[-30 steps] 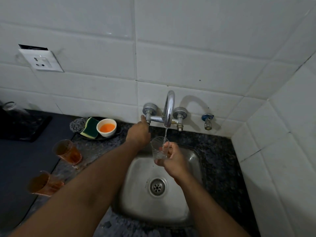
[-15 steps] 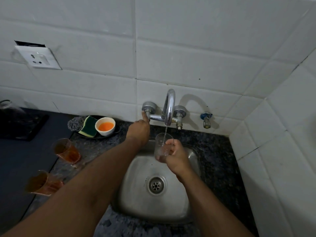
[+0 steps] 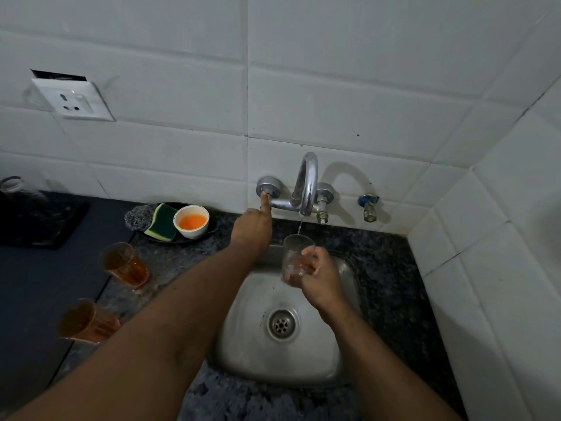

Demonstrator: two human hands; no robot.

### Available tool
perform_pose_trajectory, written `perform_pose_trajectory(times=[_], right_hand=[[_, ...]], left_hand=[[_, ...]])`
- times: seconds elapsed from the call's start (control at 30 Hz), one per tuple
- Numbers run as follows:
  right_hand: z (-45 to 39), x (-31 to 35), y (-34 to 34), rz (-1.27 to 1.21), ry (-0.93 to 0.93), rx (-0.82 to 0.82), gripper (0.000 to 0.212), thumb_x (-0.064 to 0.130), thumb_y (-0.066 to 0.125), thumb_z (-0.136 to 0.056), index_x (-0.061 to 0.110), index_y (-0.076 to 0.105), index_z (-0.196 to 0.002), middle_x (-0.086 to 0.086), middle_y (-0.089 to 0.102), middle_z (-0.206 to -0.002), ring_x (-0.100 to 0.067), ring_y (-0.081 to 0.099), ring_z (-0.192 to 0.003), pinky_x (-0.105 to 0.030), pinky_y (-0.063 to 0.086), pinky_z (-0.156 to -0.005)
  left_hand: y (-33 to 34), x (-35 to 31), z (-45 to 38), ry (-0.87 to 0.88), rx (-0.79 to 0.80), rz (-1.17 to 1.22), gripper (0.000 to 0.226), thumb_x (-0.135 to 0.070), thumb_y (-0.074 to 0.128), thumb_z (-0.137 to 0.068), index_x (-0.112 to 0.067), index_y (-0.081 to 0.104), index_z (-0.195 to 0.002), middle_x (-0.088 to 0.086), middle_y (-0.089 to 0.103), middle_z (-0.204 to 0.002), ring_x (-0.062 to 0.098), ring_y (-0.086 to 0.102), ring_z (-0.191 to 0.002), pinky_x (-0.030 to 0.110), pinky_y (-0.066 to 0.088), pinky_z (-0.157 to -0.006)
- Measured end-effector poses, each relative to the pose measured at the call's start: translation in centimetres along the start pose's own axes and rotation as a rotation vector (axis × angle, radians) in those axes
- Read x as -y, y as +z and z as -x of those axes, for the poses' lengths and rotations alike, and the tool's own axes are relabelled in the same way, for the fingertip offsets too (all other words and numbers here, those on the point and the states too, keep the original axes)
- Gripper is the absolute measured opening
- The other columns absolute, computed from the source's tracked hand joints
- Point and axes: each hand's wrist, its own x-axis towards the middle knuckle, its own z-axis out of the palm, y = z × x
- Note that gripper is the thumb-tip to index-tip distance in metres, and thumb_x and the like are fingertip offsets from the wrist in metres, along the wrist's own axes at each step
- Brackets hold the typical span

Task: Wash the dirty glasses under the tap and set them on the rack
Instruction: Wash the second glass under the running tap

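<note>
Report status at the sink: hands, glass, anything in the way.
Left hand on tap knob. Right hand holds glass under thin stream. Two dirty glasses wait on counter. Nothing blocking.

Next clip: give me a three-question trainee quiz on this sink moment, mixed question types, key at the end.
1. True or false: the right hand holds a clear glass under the tap.
2. What does the left hand touch? A) sponge B) left tap knob C) drain
3. Fill in: ___ glasses with amber liquid stand on the counter left of the sink.

Key: 1 true; 2 B, the knob; 3 two, the far glass and near glass.
</note>
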Motion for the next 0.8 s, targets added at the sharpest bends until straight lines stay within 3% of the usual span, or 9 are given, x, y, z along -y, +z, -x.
perform_pose_trajectory(times=[0.07,0.2,0.33,0.43,0.53,0.6,0.67,0.8], right_hand=[[0.3,-0.3,-0.2,0.08,0.026,0.039,0.061,0.006,0.091,-0.072,0.026,0.058,-0.12,0.005,0.071,-0.117,-0.011,0.068,-0.103,-0.029,0.058,-0.081],[0.5,-0.6,-1.1,0.269,0.079,-0.006,0.055,0.014,0.092,-0.066,0.025,0.063,-0.112,0.006,0.072,-0.105,-0.014,0.068,-0.096,-0.043,0.06,-0.092],[1.2,-0.3,-1.3,0.445,0.112,0.018,0.047,0.024,0.095,-0.062,0.026,0.064,-0.097,0.006,0.069,-0.092,-0.015,0.068,-0.081,-0.03,0.058,-0.067],[1.6,0.3,-1.2,0.509,0.105,0.004,0.04,0.027,0.092,-0.069,0.023,0.065,-0.099,0.007,0.068,-0.089,-0.011,0.068,-0.072,-0.024,0.049,-0.05],[1.9,1.1,-1.1,0.633,0.063,-0.004,0.037,0.033,0.09,-0.069,0.023,0.066,-0.096,0.006,0.069,-0.086,-0.013,0.071,-0.071,-0.027,0.053,-0.048],[2.1,1.4,-0.7,0.726,0.036,-0.011,0.037,0.038,0.089,-0.065,0.025,0.067,-0.092,0.005,0.071,-0.08,-0.015,0.072,-0.068,-0.036,0.063,-0.058],[2.1,1.6,-0.2,0.805,0.013,-0.007,0.038,0.042,0.087,-0.062,0.026,0.068,-0.091,0.006,0.072,-0.077,-0.015,0.071,-0.068,-0.04,0.064,-0.065],[2.3,1.9,0.6,0.968,-0.086,0.015,0.038,0.044,0.082,-0.067,0.026,0.071,-0.1,0.008,0.069,-0.088,-0.011,0.062,-0.075,-0.027,0.051,-0.064]], left_hand=[[0.0,0.1,0.1,0.002,-0.004,0.004,0.085,-0.01,0.05,-0.103,-0.01,-0.007,-0.166,0.023,0.064,-0.114,0.035,0.066,-0.092,0.044,0.053,-0.075],[0.5,0.1,0.4,-0.008,-0.022,0.016,0.086,-0.01,0.05,-0.103,-0.015,-0.007,-0.167,0.024,0.061,-0.113,0.034,0.065,-0.09,0.043,0.052,-0.072],[1.2,0.5,1.6,0.011,-0.056,0.051,0.089,-0.006,0.047,-0.101,-0.019,-0.012,-0.166,0.023,0.061,-0.114,0.034,0.065,-0.087,0.042,0.047,-0.064],[1.8,1.5,3.1,0.047,-0.094,0.115,0.1,-0.003,0.053,-0.097,-0.028,-0.016,-0.165,0.019,0.06,-0.114,0.033,0.064,-0.086,0.042,0.046,-0.063],[3.6,3.4,5.2,0.079,-0.037,0.163,0.117,-0.003,0.068,-0.086,-0.028,-0.015,-0.165,0.016,0.056,-0.133,0.033,0.063,-0.105,0.044,0.055,-0.073],[5.2,5.1,6.5,0.071,0.071,0.144,0.124,-0.008,0.076,-0.081,-0.022,-0.015,-0.166,0.017,0.046,-0.152,0.035,0.056,-0.124,0.045,0.057,-0.088],[6.8,6.9,7.7,0.053,0.177,0.099,0.117,-0.011,0.076,-0.083,-0.016,-0.005,-0.167,0.019,0.042,-0.156,0.036,0.052,-0.132,0.045,0.054,-0.098],[9.5,9.6,8.8,0.065,0.3,0.008,0.067,-0.023,0.067,-0.09,-0.015,0.042,-0.152,0.015,0.053,-0.144,0.032,0.055,-0.13,0.043,0.049,-0.106]])
